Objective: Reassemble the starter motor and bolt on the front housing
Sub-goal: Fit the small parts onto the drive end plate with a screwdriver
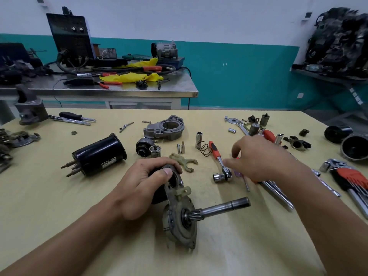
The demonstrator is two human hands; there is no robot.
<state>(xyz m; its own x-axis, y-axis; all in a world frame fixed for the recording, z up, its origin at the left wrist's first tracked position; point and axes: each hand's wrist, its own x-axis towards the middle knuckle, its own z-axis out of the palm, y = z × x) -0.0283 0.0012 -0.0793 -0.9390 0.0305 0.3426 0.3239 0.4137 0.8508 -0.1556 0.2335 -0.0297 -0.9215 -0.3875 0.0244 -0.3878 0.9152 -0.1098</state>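
Metal starter motor (179, 222) clamped in left hand (143, 188); right hand (258, 158) fingers (238, 146) apart near ratchet (219, 160).

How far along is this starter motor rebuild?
Done: the shaft sits through the plate. In hand: the left hand grips the plate while the right hand hovers over the ratchet. Still to do: front housing, fork and spring lie loose on the table, nothing bolted.

Left grip (147, 188) curled tight, thumb atop; right grip (258, 158) blurred, fingers loosely spread.
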